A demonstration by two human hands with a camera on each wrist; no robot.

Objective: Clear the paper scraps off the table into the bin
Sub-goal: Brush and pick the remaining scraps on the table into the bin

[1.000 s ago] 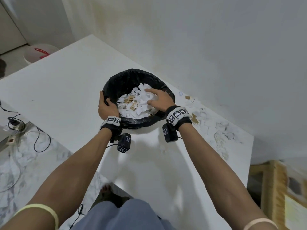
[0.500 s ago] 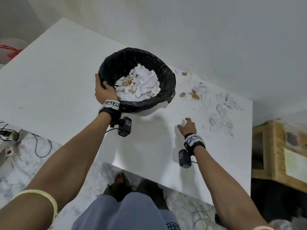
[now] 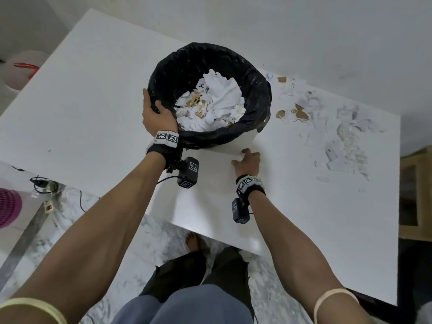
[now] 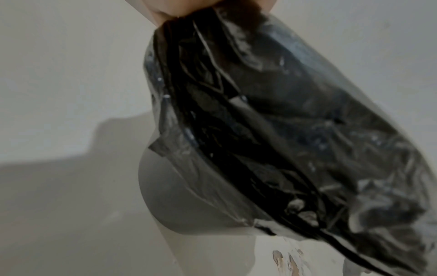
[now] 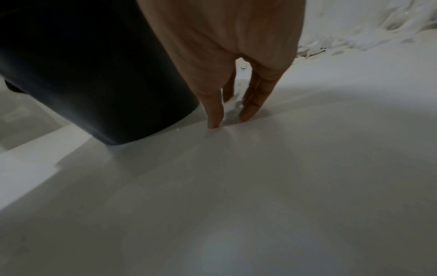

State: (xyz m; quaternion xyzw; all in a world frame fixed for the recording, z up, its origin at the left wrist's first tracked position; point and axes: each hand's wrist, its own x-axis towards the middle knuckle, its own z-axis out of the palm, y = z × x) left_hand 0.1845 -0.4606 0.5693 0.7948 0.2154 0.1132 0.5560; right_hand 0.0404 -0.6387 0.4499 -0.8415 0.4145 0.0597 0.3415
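Note:
A bin (image 3: pixel 254 134) lined with a black bag (image 4: pixel 283 130) stands on the white table (image 3: pixel 93 101), holding crumpled white and brown paper (image 3: pixel 219 94). My left hand (image 3: pixel 155 113) grips the near-left rim, fingers curled over the bag. At the bin's base (image 5: pixel 94 74) my right hand (image 3: pixel 247 159) points down at the table, and its fingertips (image 5: pixel 215 119) pinch a small white scrap (image 5: pixel 231 110) against the surface. Several white scraps (image 3: pixel 346 141) and a few brown ones (image 3: pixel 301 114) lie scattered to the right of the bin.
A wall runs close behind the table. The table's front edge (image 3: pixel 210 235) is just before my legs. On the floor are a pink basket (image 3: pixel 9 206), cables (image 3: pixel 44 183) and a white bucket (image 3: pixel 23 69); a wooden crate (image 3: pixel 416 195) stands right.
My right hand left the paper inside the bin, came down to the table right of it, then drew in to the bin's base onto a scrap. The left hand kept its grip on the rim.

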